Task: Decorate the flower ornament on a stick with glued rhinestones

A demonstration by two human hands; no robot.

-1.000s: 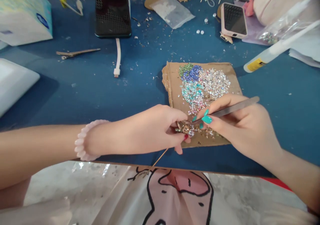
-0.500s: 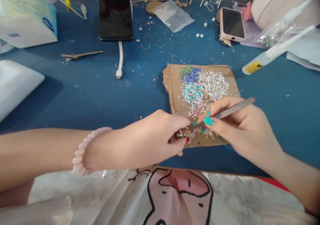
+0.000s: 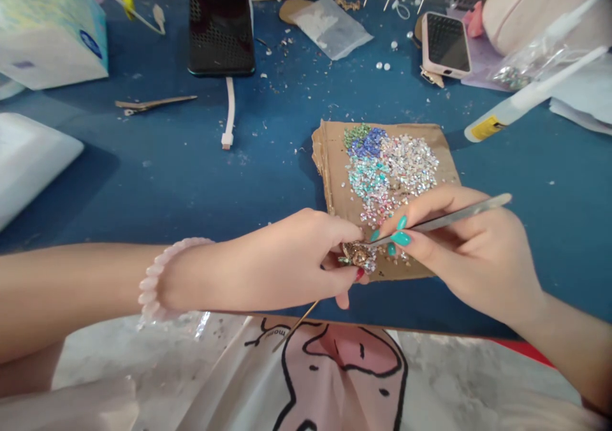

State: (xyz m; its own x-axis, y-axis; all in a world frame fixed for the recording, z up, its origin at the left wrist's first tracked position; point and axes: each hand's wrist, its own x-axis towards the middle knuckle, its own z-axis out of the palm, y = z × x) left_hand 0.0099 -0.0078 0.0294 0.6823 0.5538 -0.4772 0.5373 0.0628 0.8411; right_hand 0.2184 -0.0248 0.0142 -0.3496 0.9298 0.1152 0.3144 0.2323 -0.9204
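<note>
My left hand (image 3: 291, 259), with a pale pink bead bracelet (image 3: 155, 278) at its wrist, pinches a small glittering ornament (image 3: 358, 257) in gold and pearly tones. From beneath that hand a thin gold stick (image 3: 297, 324) slants down; where it joins is hidden. Metal tweezers (image 3: 459, 215) are held pen-like in my right hand (image 3: 478, 252), their tips at the ornament's upper right edge. Whether the tips grip a stone is too small to tell. Under both hands lies a cardboard piece (image 3: 337, 163) bearing rhinestones (image 3: 408, 162) in white, teal, blue, green and pink.
A white-tipped glue bottle (image 3: 488, 127) lies right of the cardboard. Further back are a phone (image 3: 447, 43), a small plastic bag (image 3: 332, 28) and a black device (image 3: 221, 32) with a short white cable (image 3: 229, 112). A metal hair clip (image 3: 155, 104) and tissue pack (image 3: 52, 32) are left.
The tweezers and my right hand have shifted slightly to the right. My left hand has turned the ornament so more of its face shows, and the gold stick has come into view below.
</note>
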